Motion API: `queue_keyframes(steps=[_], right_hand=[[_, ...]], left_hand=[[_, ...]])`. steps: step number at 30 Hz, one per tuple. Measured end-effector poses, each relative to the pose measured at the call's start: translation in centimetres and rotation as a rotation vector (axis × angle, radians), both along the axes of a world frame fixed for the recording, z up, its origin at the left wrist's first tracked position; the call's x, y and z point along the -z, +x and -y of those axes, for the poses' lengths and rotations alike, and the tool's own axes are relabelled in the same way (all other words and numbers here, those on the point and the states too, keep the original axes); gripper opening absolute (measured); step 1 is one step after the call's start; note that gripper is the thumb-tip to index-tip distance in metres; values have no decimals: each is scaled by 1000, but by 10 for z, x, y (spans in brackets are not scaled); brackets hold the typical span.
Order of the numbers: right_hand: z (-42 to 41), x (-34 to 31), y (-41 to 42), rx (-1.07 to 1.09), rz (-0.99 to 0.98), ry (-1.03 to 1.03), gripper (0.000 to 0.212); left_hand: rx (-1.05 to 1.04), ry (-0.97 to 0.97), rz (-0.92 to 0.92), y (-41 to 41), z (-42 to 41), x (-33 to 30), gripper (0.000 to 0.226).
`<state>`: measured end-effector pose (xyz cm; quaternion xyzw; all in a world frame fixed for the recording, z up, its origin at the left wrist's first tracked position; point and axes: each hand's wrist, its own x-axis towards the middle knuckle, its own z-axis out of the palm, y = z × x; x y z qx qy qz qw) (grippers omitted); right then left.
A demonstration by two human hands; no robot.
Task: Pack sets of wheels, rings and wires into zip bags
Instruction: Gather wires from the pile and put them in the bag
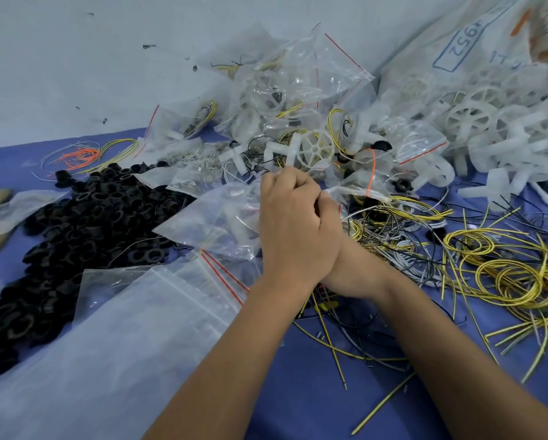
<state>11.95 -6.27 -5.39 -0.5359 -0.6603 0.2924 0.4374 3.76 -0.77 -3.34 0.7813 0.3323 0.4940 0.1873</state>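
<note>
Held bag: a clear zip bag (222,223) is up in front of the person, and something white plus a thin wire show through the plastic, though it's too crumpled to say exactly what's in there.
Left hand (290,223): sits on top, fingers curled over and gripping the bag's right edge.
Right hand (331,249): tucked under the left one and mostly hidden, so honestly can't tell what its fingers are doing.
Filled bags (285,100): a heap against the wall, way too tangled to count; each seems to hold white wheels and yellow wire.
Empty bags (158,300): a flat stack with red zip strips, lying on the blue table (314,401) near the left forearm.
Big sack (476,49): printed 4952, top right, with white wheels (469,115) spilling out, dozens at least.
Loose wheel (315,150): one, just above the hands.
Black rings (85,236): a big pile on the left, well over a hundred I'd guess.
Yellow wires (514,274): coils and loose strands on the right.
Orange wires (80,155): one small bunch, far left by the wall.
</note>
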Motion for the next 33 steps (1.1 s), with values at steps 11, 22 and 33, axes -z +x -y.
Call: queue_keyframes(steps=[11,22,33], right_hand=[[1,-5,54,903,-20,257,19],[50,-3,155,1473,602,-394,36],[40,5,157,1463,576,-217,25]], left_hand=[[41,-206,188,8,6,4,42],[280,-284,42,26,24,31,47],[119,-307,-131,21,19,42,28]])
